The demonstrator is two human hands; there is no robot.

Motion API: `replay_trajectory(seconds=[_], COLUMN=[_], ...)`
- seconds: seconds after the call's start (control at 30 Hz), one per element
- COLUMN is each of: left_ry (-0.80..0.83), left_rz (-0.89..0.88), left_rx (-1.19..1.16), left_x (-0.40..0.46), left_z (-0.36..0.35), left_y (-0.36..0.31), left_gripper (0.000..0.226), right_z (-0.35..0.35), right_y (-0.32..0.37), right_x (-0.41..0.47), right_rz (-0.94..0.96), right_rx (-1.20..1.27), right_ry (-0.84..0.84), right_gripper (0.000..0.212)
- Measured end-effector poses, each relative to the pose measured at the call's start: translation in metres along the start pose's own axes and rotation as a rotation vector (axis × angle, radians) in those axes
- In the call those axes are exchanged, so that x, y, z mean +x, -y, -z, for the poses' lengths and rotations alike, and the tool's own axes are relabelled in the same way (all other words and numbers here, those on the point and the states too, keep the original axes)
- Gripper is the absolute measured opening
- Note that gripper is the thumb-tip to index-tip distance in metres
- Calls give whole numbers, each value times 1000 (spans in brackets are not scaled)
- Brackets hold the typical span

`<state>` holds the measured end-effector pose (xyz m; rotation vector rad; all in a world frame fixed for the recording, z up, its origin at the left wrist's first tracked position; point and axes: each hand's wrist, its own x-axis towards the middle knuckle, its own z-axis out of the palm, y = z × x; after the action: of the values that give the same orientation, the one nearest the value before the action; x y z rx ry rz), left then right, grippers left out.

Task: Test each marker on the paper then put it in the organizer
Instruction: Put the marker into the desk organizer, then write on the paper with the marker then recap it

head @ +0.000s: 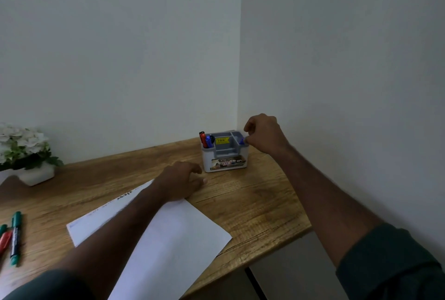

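- Nearest the camera, a white sheet of paper (168, 234) lies on the wooden table (252, 203), faint scribbles along its far edge.
- Off left, green and red markers (15, 237) wait beside it.
- Left hand (183, 180) rests palm-down on the paper's far corner, fingers loose, gripping nothing.
- Farther back, right hand (263, 134) pinches a blue marker (242, 140) at the right compartment of the grey-and-white plastic organizer (225, 155).
- Red, blue and black markers (206, 139) stand in its left compartment.
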<state>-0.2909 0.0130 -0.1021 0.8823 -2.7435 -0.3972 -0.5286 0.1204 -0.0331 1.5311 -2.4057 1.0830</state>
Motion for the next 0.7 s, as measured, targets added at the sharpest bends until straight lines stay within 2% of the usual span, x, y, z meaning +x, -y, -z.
replay_trajectory(seconds=[0.17, 0.3, 0.47, 0.6, 0.7], left_ry=[-62, -153, -220, -295, -369], left_rz=[13, 12, 117, 198, 302], left_rx=[-6, -35, -40, 25, 60], left_x=[-16, -39, -84, -137, -185], left_z=[14, 30, 60, 87, 101], left_y=[9, 19, 58, 96, 131], left_gripper=[43, 32, 16, 14, 14], right_z=[2, -24, -85, -135, -168], right_y=[27, 76, 143, 195, 236], right_x=[-19, -39, -66, -92, -115], right_rz=[109, 199, 378, 431, 541], right_rx=[82, 154, 183, 184, 154], right_ry=[-96, -63, 102, 300, 440], right_gripper=[26, 22, 22, 20, 15])
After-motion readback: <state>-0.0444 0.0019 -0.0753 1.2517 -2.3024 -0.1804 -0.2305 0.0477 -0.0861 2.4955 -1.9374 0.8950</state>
